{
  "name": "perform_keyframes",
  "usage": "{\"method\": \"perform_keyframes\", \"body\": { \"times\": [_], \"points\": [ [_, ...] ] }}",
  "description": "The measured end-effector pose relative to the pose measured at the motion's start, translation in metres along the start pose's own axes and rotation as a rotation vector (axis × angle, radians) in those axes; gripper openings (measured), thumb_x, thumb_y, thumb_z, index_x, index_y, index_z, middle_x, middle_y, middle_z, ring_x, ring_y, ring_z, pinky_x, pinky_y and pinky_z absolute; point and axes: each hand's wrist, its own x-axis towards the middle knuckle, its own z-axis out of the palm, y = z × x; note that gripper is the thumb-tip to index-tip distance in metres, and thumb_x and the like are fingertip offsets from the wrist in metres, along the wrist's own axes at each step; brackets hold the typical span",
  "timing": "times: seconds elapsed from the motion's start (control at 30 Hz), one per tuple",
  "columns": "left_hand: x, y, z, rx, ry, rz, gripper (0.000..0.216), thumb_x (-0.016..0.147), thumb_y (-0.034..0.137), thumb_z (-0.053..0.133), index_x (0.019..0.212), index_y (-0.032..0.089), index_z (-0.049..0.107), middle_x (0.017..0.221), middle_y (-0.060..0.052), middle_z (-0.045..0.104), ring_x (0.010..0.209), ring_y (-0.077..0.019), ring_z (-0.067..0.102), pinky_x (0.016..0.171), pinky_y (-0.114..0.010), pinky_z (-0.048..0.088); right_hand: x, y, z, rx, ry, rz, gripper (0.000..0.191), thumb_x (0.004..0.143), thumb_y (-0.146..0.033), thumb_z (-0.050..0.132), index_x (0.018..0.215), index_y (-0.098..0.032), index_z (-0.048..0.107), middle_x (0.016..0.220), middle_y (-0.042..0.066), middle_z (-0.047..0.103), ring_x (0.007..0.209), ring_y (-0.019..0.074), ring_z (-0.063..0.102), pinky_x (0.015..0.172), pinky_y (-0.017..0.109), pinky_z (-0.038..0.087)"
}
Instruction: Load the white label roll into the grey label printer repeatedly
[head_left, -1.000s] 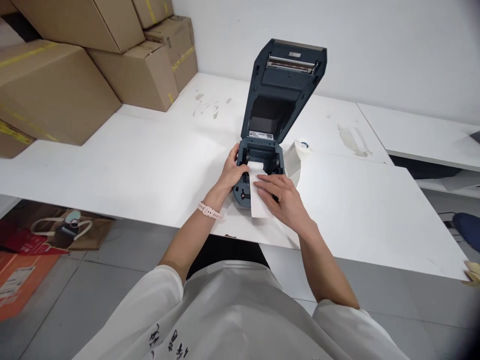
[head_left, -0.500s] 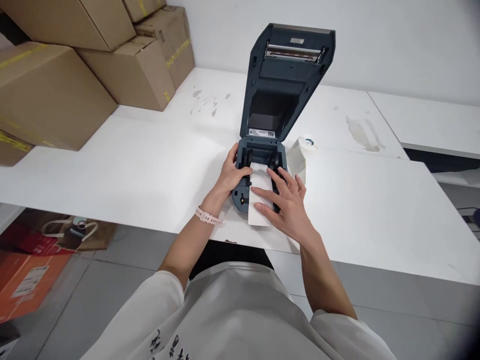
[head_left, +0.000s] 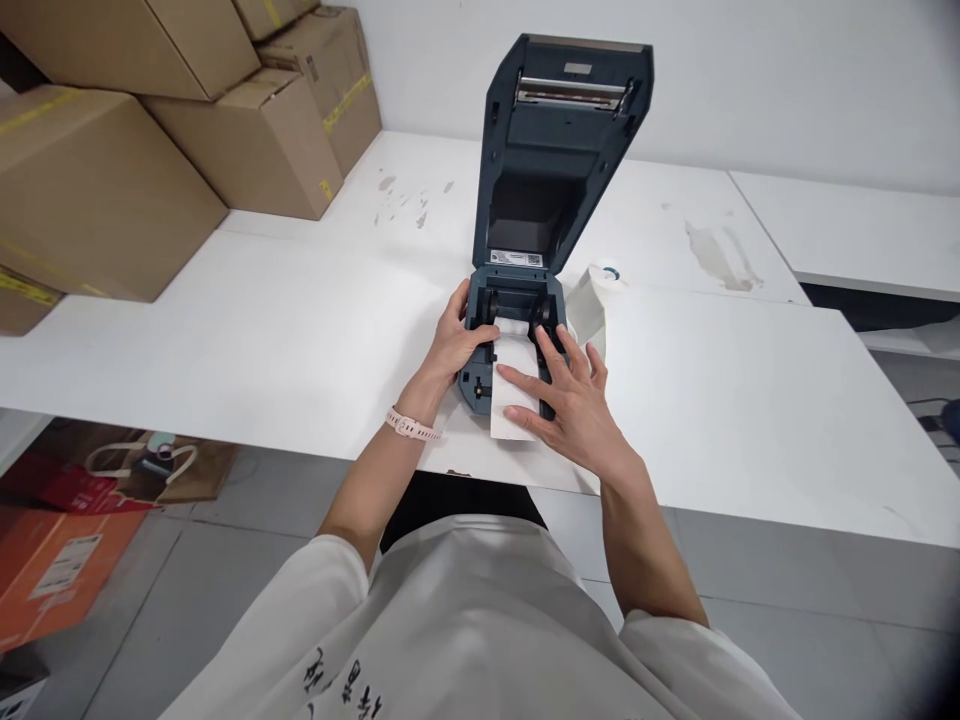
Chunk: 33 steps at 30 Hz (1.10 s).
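A dark blue-grey label printer (head_left: 477,392) stands on the white table with its lid (head_left: 555,150) raised. White label paper (head_left: 513,424) lies lengthwise over its base and hangs past the front edge. My left hand (head_left: 450,345) grips the printer's left side, fingers outside and thumb reaching in over the paper's left edge. My right hand (head_left: 574,405) rests over the right side with fingers spread, the fingertips touching the paper. Behind that hand, a strip of label paper (head_left: 591,305) sits beside the printer, curled at its far end.
Several cardboard boxes (head_left: 255,140) are stacked at the table's back left against the wall. The white table (head_left: 750,420) continues to the right, with a worn patch near the back. An orange box (head_left: 60,580) and a paper bag (head_left: 202,465) stand below on the left.
The view has shifted slightly, moving the printer a little up and left in the picture. Both hands keep nearly the same places on the printer and paper.
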Motion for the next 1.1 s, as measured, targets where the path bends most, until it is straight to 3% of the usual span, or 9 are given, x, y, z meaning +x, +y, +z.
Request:
{"method": "perform_keyframes", "body": {
  "times": [0.13, 0.27, 0.43, 0.77, 0.87, 0.93, 1.0, 1.03, 1.1],
  "points": [
    [-0.001, 0.002, 0.001, -0.047, 0.003, 0.015, 0.097, 0.069, 0.02, 0.072, 0.158, 0.021, 0.033, 0.166, -0.011, 0.038, 0.153, -0.031, 0.037, 0.124, -0.042, 0.034, -0.008, -0.013, 0.004, -0.113, 0.091, -0.01, 0.042, 0.1, -0.052, 0.055, 0.139, -0.038, 0.062, 0.16, 0.007, 0.049, 0.153, 0.0362, 0.036, 0.123, 0.066, 0.02],
    [-0.002, 0.003, 0.001, -0.073, 0.011, -0.001, 0.098, 0.068, 0.02, 0.073, 0.157, 0.021, 0.033, 0.165, -0.011, 0.04, 0.152, -0.0306, 0.039, 0.124, -0.041, 0.035, -0.014, -0.024, 0.014, -0.196, 0.228, -0.083, 0.035, 0.103, -0.04, 0.055, 0.135, -0.028, 0.062, 0.139, 0.008, 0.069, 0.129, 0.0296, 0.061, 0.122, 0.059, 0.02],
    [0.0, 0.001, 0.001, -0.074, 0.026, 0.001, 0.097, 0.068, 0.019, 0.072, 0.157, 0.022, 0.034, 0.164, -0.01, 0.042, 0.152, -0.0295, 0.039, 0.123, -0.04, 0.036, -0.016, -0.025, 0.02, -0.195, 0.304, -0.099, 0.034, 0.103, -0.037, 0.057, 0.134, -0.021, 0.06, 0.141, 0.009, 0.068, 0.122, 0.027, 0.064, 0.12, 0.055, 0.021],
    [0.001, 0.003, 0.0, -0.055, 0.023, 0.003, 0.093, 0.071, 0.019, 0.074, 0.155, 0.021, 0.036, 0.164, -0.011, 0.042, 0.15, -0.0272, 0.043, 0.123, -0.041, 0.037, -0.018, -0.025, 0.022, -0.096, 0.253, -0.04, 0.036, 0.105, -0.04, 0.054, 0.136, -0.024, 0.06, 0.146, 0.009, 0.064, 0.128, 0.0282, 0.061, 0.12, 0.058, 0.021],
    [-0.009, 0.007, -0.002, 0.116, 0.09, 0.024, 0.084, 0.078, 0.026, 0.074, 0.154, 0.023, 0.039, 0.164, -0.012, 0.042, 0.152, -0.0293, 0.04, 0.123, -0.046, 0.037, -0.023, -0.019, 0.009, 0.044, 0.158, -0.045, 0.043, 0.104, -0.047, 0.051, 0.142, -0.028, 0.056, 0.152, 0.008, 0.059, 0.134, 0.0306, 0.058, 0.121, 0.062, 0.024],
    [-0.027, 0.011, -0.002, 0.323, 0.15, 0.109, 0.072, 0.084, 0.034, 0.071, 0.151, 0.026, 0.045, 0.165, -0.011, 0.041, 0.154, -0.0304, 0.036, 0.125, -0.052, 0.034, -0.018, -0.004, -0.009, 0.207, 0.162, -0.056, 0.047, 0.105, -0.051, 0.048, 0.148, -0.034, 0.051, 0.155, 0.005, 0.056, 0.139, 0.0297, 0.055, 0.12, 0.059, 0.033],
    [-0.055, 0.013, 0.002, 0.523, 0.14, 0.265, 0.058, 0.09, 0.038, 0.067, 0.145, 0.028, 0.053, 0.164, -0.009, 0.044, 0.154, -0.0299, 0.037, 0.125, -0.055, 0.033, 0.004, 0.019, -0.032, 0.345, 0.322, -0.021, 0.049, 0.105, -0.053, 0.046, 0.152, -0.037, 0.047, 0.156, 0.003, 0.055, 0.143, 0.0281, 0.052, 0.118, 0.055, 0.04],
    [-0.072, 0.013, 0.006, 0.6, 0.101, 0.337, 0.049, 0.092, 0.039, 0.064, 0.139, 0.027, 0.059, 0.16, -0.008, 0.05, 0.152, -0.0294, 0.041, 0.125, -0.056, 0.034, 0.023, 0.032, -0.044, 0.378, 0.452, 0.03, 0.052, 0.104, -0.055, 0.046, 0.152, -0.037, 0.047, 0.156, 0.003, 0.054, 0.146, 0.0281, 0.049, 0.119, 0.054, 0.04],
    [-0.107, 0.01, 0.015, 0.728, 0.031, 0.466, 0.031, 0.096, 0.038, 0.06, 0.122, 0.025, 0.07, 0.147, -0.008, 0.064, 0.146, -0.0301, 0.05, 0.125, -0.06, 0.032, 0.073, 0.058, -0.067, 0.519, 0.551, 0.157, 0.063, 0.103, -0.063, 0.04, 0.156, -0.029, 0.041, 0.163, 0.006, 0.045, 0.15, 0.027, 0.043, 0.124, 0.053, 0.035]
  ]
}}
